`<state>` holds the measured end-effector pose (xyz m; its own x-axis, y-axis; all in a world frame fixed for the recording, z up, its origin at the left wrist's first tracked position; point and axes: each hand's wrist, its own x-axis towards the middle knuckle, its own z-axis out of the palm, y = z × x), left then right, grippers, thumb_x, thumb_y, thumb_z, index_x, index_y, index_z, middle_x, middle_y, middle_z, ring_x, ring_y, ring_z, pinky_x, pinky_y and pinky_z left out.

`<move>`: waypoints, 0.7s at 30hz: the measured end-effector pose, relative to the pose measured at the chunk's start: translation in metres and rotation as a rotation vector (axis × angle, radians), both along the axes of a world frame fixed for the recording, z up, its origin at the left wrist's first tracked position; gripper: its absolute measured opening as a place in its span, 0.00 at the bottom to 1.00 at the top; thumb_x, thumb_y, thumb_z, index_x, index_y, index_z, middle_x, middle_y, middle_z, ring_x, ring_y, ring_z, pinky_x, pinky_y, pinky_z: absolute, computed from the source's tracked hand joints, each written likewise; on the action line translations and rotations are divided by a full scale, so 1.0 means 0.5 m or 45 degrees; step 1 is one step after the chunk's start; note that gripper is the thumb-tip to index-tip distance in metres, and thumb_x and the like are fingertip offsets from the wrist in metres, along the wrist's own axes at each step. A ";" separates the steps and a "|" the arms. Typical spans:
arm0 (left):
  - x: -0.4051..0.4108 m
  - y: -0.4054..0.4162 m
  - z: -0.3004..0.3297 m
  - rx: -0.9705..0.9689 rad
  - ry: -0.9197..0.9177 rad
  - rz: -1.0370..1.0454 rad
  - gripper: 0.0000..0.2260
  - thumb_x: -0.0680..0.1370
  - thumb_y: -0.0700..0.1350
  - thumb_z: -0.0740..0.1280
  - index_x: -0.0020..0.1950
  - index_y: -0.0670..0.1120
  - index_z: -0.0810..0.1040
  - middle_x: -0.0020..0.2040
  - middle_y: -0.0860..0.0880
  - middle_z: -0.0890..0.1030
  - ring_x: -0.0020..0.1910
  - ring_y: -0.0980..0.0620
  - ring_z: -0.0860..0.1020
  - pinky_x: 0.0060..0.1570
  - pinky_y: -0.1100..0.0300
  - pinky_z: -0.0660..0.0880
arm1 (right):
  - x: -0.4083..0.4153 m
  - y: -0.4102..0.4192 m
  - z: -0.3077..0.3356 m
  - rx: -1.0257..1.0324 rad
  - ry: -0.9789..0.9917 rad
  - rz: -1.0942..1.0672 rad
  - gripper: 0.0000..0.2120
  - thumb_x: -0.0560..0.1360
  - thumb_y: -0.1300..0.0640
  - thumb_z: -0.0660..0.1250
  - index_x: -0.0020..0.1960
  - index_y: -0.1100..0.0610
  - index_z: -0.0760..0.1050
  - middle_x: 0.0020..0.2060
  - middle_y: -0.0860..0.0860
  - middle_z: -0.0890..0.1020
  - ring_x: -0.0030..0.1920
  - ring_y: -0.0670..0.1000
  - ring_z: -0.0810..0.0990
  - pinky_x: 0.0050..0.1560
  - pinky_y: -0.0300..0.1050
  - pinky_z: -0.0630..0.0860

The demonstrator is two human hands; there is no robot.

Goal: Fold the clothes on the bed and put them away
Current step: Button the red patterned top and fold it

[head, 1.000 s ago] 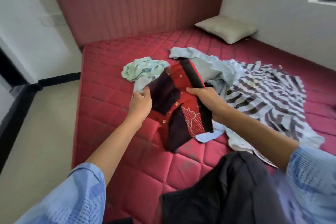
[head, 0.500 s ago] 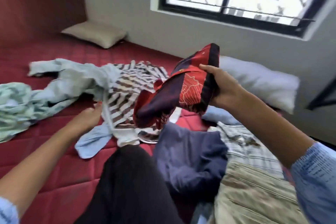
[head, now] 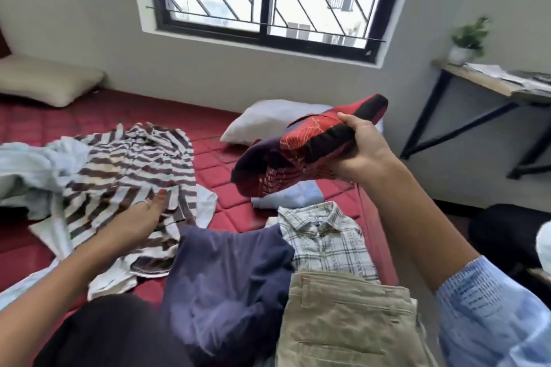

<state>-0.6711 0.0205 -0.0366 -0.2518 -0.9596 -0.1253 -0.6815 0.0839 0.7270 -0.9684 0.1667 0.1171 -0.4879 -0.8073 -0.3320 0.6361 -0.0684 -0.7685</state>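
Observation:
My right hand [head: 362, 152] grips a folded red and black shirt [head: 301, 147] and holds it in the air above the right side of the red bed [head: 226, 176]. My left hand [head: 140, 217] rests with straight fingers on a brown and white striped garment [head: 125, 176] spread on the mattress. Folded clothes lie in front of me: a navy piece [head: 226, 274], a plaid shirt [head: 325, 235] and beige trousers [head: 348, 325]. A light blue garment [head: 26, 170] lies crumpled at the left.
A white pillow [head: 268, 119] lies near the wall under the window, a beige pillow [head: 44, 80] at the far left. A wall-mounted wooden shelf [head: 489, 83] with a potted plant [head: 468, 39] stands at the right. A folded light blue item [head: 295, 194] lies under the held shirt.
The view has swung right from the headboard to the window side. My left hand let go of the red shirt and moved to the striped garment; my right hand carried the shirt rightward.

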 end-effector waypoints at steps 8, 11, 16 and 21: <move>-0.061 -0.023 0.045 -0.128 -0.106 -0.047 0.38 0.72 0.66 0.42 0.52 0.38 0.78 0.55 0.38 0.80 0.57 0.42 0.75 0.55 0.54 0.66 | -0.073 -0.186 0.067 -0.388 -0.147 -0.231 0.21 0.75 0.56 0.68 0.66 0.58 0.70 0.56 0.58 0.80 0.53 0.60 0.80 0.52 0.58 0.79; -0.090 -0.033 0.041 -0.111 -0.086 -0.072 0.31 0.73 0.65 0.43 0.45 0.43 0.75 0.49 0.42 0.77 0.52 0.45 0.74 0.50 0.56 0.65 | -0.094 -0.254 0.026 -0.491 -0.127 -0.267 0.21 0.76 0.55 0.66 0.67 0.59 0.69 0.57 0.60 0.80 0.57 0.60 0.80 0.63 0.60 0.73; -0.113 -0.053 -0.012 -0.089 -0.068 -0.117 0.25 0.75 0.64 0.46 0.46 0.46 0.73 0.50 0.46 0.76 0.51 0.49 0.72 0.50 0.57 0.64 | -0.115 -0.341 -0.231 -0.325 -0.190 -0.318 0.15 0.80 0.48 0.60 0.56 0.58 0.78 0.45 0.55 0.85 0.42 0.53 0.84 0.50 0.47 0.80; -0.097 -0.075 -0.085 -0.089 -0.214 -0.123 0.21 0.82 0.55 0.49 0.48 0.42 0.75 0.48 0.47 0.75 0.50 0.49 0.73 0.48 0.58 0.65 | -0.085 -0.330 -0.564 0.371 -0.262 -0.313 0.22 0.80 0.49 0.63 0.70 0.57 0.67 0.65 0.57 0.73 0.56 0.59 0.76 0.46 0.55 0.77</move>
<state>-0.7195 -0.0168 -0.0793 -0.3240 -0.9400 -0.1073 -0.7790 0.2007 0.5940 -1.0109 0.0015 -0.1652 -0.5539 -0.5335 -0.6393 0.7700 -0.0362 -0.6370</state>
